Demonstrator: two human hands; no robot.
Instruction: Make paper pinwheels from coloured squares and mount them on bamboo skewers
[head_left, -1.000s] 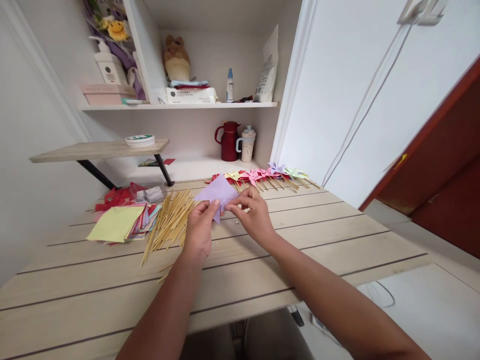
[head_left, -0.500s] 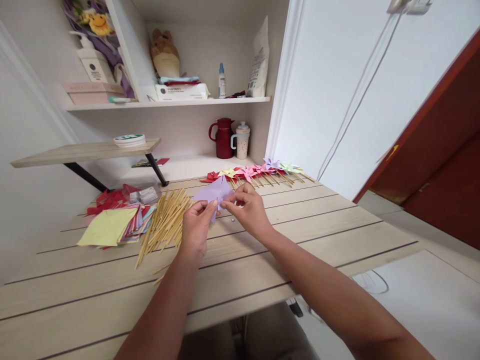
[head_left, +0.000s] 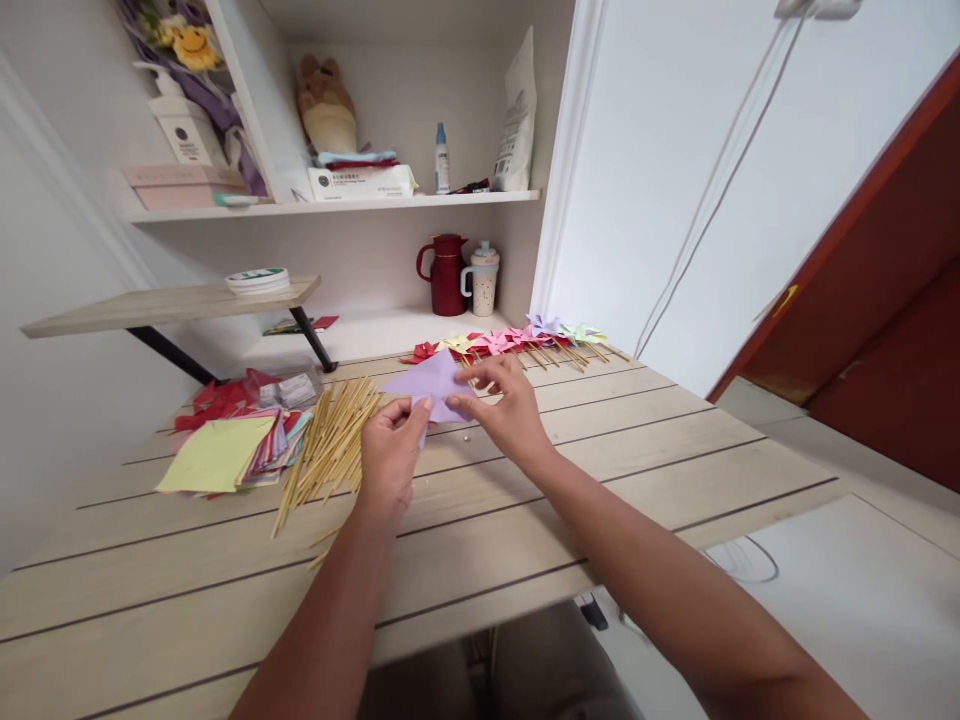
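A sheet of purple paper (head_left: 433, 384) is held up above the table between my two hands. My left hand (head_left: 391, 440) pinches its near edge between thumb and fingers. On the right side of the sheet, my right hand (head_left: 510, 408) grips it with thumb and fingertips. Just left of my left hand lies a heap of thin wooden sticks (head_left: 330, 440). Beside the sticks rests a stack of coloured paper squares (head_left: 217, 453), a yellow one on top. A tiny shiny piece (head_left: 466, 438) sits on the table below my right hand.
Finished paper pinwheels (head_left: 517, 340) on sticks lie in a row along the table's back edge. A clear plastic box (head_left: 296, 388) stands behind the stack. At the back are a red jug (head_left: 448, 276), a cup (head_left: 484, 282) and a small raised wooden shelf (head_left: 165, 308).
The purple paper is spread wider and flatter toward the right. My right hand has shifted slightly right, its fingers more spread along the paper; my left hand stays nearly in place.
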